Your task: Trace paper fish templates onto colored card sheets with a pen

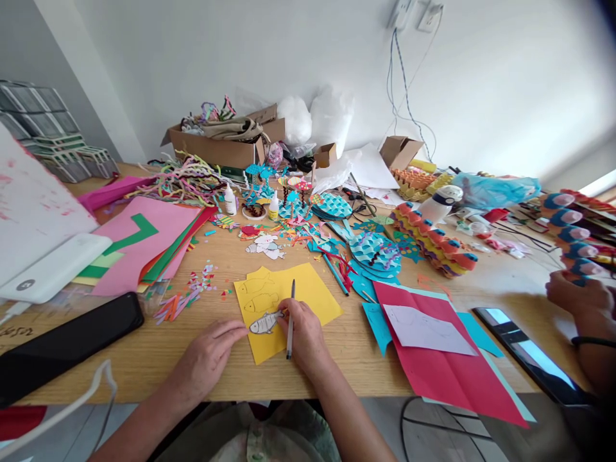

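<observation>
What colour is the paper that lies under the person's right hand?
The paper is yellow, with fish outlines drawn on it; see the head view.

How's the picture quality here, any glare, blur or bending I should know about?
Head view: light looks strongest from the right, brightening the wall there; the phone at right shows bright patches, probably glare; the wide lens seems to stretch things near the edges; the upper right corner is dark and blurred; the fish outlines on the yellow paper are readable.
</observation>
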`<state>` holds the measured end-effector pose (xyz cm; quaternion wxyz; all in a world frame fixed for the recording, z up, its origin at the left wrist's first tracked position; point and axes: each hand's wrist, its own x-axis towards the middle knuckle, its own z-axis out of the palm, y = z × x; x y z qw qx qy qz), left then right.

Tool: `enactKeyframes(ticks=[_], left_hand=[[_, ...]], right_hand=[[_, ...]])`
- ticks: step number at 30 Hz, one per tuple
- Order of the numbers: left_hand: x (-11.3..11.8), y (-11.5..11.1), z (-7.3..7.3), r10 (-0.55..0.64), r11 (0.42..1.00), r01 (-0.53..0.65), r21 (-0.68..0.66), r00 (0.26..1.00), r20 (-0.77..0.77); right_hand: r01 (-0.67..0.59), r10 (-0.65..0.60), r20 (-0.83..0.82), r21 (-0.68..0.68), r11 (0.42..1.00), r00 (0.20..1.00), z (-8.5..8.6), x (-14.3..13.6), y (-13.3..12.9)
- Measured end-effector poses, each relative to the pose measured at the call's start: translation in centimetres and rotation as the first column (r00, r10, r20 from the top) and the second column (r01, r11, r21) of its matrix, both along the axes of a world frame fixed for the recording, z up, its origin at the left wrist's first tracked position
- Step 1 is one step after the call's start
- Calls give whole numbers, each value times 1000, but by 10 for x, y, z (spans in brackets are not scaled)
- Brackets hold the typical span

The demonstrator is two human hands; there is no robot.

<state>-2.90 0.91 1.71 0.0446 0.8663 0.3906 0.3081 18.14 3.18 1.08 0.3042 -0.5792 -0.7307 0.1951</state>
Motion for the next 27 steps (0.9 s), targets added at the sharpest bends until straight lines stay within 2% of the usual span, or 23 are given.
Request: enactKeyframes(ticks=[4,10,20,27], left_hand=[[9,-3,-7,-5,998,10,65,997,-81],[7,-5,-17,1,986,32,164,981,-195],[5,-5,-23,-18,994,42,96,970,-241],[4,-6,-24,-14,991,46,127,970,-243]], right_hand=[[1,-1,-7,13,1000,1000,-2,0,0],[-2,2,2,12,1000,1000,0,1,-1],[-10,10,-7,15,1000,1000,0,1,-2],[-8,9,-16,11,1000,1000,-1,2,-1]])
